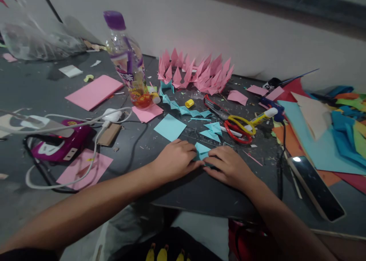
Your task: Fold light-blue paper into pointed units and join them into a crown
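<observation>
A piece of blue paper (pixel 201 147) is held at the front of the table (pixel 183 194) between the left hand (pixel 176 161) and the right hand (pixel 228 165); the fingers of both are bent and drawn in narrowly on its two sides, and the fingertips nearly meet at its near edge. Just beyond it, two folded blue pieces (pixel 213 127), one flat blue square (pixel 170 127) and one zigzag blue chain (pixel 184 110) are laid. To the right, one pair of scissors (pixel 241 124) with one red and one yellow loop is placed beside one white-and-yellow tube (pixel 261 117). One yellow cap (pixel 189 103) is located near the chain. Farther back, many pointed pink pieces (pixel 200 74) are grouped in a cluster; overlap prevents an exact count. To the left, one bottle (pixel 128 63) with a purple cap is stood on a pink sheet; on its label, one large character, apparently 茶, can be read, while the smaller print is too blurred. One purple power strip (pixel 64 143), with white and black cables attached, is set at far left. One phone (pixel 317 188) is laid at right, near loose coloured sheets (pixel 320 135). The dark tabletop is littered with paper scraps and bounded at the rear by a pale wall (pixel 200 24), with one clear plastic bag (pixel 37 42) at rear left.
</observation>
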Motion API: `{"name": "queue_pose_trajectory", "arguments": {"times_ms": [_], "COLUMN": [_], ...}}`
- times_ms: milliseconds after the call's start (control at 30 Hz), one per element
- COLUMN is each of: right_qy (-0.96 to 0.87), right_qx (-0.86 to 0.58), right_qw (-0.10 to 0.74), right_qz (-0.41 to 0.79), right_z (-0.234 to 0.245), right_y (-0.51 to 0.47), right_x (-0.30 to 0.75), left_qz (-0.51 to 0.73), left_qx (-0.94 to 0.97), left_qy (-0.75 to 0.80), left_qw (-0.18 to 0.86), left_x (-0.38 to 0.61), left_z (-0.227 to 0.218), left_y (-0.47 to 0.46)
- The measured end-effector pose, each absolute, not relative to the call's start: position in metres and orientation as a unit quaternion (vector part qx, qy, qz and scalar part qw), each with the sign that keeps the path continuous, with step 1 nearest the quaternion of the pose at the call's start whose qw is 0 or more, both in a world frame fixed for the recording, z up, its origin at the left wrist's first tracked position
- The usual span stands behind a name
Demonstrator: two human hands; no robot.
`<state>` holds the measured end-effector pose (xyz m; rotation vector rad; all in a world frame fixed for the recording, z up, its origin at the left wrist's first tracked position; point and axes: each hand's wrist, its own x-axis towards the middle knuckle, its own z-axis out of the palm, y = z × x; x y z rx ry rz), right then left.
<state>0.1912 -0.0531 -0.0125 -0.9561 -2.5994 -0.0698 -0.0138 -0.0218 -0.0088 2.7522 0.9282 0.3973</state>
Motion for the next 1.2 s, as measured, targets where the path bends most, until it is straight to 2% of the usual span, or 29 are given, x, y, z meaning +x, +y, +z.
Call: {"name": "queue_pose_trajectory", "arguments": {"times_ms": [233, 433, 700, 867, 1200], "right_qy": [-0.919, -0.911, -0.812, -0.758, -0.768], "right_qx": [-0.352, -0.381, -0.488, -0.567, -0.554], "right_qw": [0.158, 0.143, 0.206, 0.196, 0.184], "right_qz": [-0.079, 0.061, 0.247, 0.256, 0.262], "right_z": [-0.01, -0.01, -0.015, -0.015, -0.012], "right_y": [-0.05, -0.045, -0.035, -0.034, -0.036], "right_x": [0.2, 0.206, 0.196, 0.187, 0.188], "left_qz": [0.138, 0.133, 0.113, 0.11, 0.105], "left_qx": [0.937, 0.962, 0.971, 0.969, 0.968], "left_qy": [0.293, 0.22, 0.191, 0.194, 0.192], "left_qw": [0.129, 0.094, 0.094, 0.11, 0.125], "left_x": [-0.017, -0.022, -0.025, -0.024, -0.024], "left_z": [-0.005, -0.01, -0.008, -0.01, -0.01], "left_y": [-0.022, -0.022, -0.019, -0.019, -0.018]}}
